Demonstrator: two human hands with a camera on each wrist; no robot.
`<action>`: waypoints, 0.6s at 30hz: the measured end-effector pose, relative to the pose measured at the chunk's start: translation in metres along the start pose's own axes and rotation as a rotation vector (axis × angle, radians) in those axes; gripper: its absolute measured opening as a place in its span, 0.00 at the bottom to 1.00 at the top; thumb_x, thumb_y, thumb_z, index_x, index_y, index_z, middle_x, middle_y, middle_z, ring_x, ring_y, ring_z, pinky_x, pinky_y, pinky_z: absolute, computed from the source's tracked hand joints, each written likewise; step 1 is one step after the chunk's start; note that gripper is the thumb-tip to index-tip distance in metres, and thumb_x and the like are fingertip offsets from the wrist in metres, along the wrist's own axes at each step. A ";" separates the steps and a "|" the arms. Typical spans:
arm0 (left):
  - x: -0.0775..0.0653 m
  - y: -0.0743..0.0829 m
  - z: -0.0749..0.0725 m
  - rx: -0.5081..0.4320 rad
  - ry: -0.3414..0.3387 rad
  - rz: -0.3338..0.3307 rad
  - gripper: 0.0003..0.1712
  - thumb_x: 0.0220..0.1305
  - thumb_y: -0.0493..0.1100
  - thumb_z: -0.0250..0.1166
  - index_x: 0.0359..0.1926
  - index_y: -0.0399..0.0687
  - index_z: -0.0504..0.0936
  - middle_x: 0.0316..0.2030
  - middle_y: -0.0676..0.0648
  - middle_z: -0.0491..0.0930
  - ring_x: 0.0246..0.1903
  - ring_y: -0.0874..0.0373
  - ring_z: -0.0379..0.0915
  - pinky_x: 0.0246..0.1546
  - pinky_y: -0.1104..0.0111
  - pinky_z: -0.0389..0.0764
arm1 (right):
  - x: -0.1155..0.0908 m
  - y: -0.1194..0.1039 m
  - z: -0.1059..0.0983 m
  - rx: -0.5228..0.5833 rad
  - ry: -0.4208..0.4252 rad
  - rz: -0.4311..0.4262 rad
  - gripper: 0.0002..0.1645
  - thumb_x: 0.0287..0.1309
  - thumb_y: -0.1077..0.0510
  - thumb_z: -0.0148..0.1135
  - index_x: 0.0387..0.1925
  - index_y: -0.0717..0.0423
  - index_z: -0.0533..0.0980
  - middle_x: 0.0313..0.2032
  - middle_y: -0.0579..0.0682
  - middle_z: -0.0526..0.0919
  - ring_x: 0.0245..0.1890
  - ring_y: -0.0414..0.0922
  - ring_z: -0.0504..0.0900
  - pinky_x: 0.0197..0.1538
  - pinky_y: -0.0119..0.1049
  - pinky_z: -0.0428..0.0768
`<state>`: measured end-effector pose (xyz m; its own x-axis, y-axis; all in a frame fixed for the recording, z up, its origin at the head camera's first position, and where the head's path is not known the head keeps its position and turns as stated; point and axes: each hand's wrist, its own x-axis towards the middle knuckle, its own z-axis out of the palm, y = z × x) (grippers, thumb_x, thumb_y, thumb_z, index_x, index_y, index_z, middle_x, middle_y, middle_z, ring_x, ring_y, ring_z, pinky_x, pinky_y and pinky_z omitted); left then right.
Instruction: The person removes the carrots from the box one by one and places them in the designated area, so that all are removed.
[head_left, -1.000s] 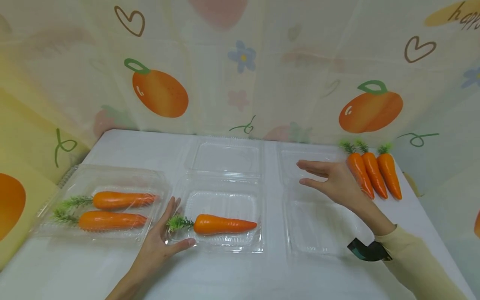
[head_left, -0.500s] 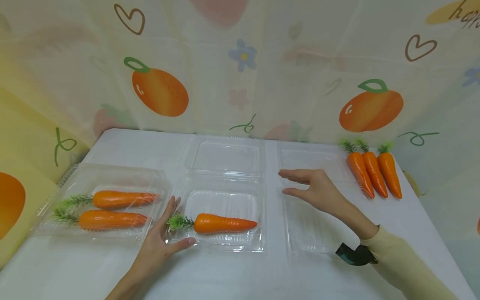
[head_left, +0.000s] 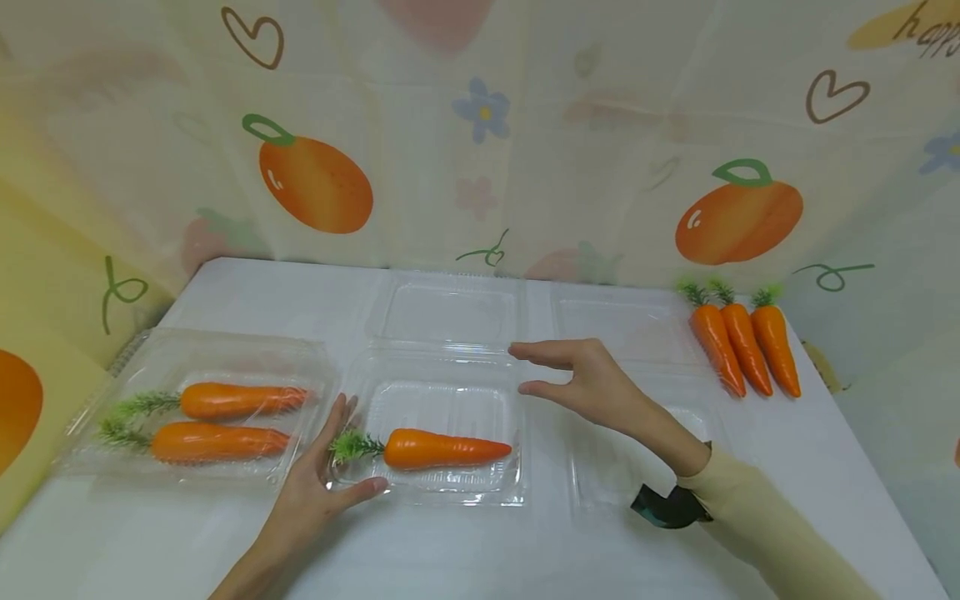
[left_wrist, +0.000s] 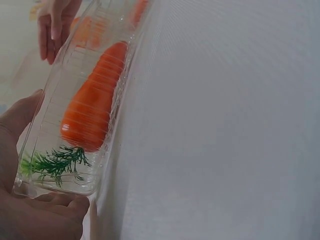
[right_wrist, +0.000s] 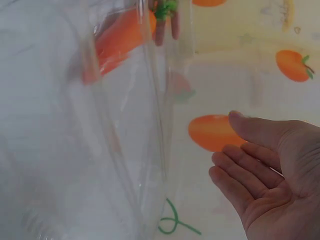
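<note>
Carrot lies in an open clear container, lower centre of the frame; left grip, spread wide, touches its lower-left corner; right grip, parted wide, hovers near its right edge.

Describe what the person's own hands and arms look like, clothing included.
Both the left hand and right hand are ungloved. The right arm wears a long, pale yellow sleeve, with a dark, angular piece by the cuff. No sleeve shows on the left forearm.
</note>
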<state>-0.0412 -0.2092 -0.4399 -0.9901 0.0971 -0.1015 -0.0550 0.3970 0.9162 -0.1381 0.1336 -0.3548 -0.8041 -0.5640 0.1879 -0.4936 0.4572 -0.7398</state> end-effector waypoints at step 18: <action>0.000 0.002 0.001 0.004 0.003 -0.005 0.66 0.49 0.45 0.78 0.78 0.62 0.41 0.76 0.51 0.48 0.75 0.47 0.38 0.69 0.41 0.49 | 0.014 -0.017 0.015 0.003 -0.058 -0.050 0.31 0.53 0.58 0.73 0.60 0.58 0.76 0.57 0.50 0.81 0.59 0.45 0.78 0.61 0.42 0.76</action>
<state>-0.0417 -0.2078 -0.4382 -0.9902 0.0926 -0.1045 -0.0590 0.4008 0.9143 -0.1357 0.1077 -0.3488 -0.7578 -0.6252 0.1867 -0.5315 0.4255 -0.7325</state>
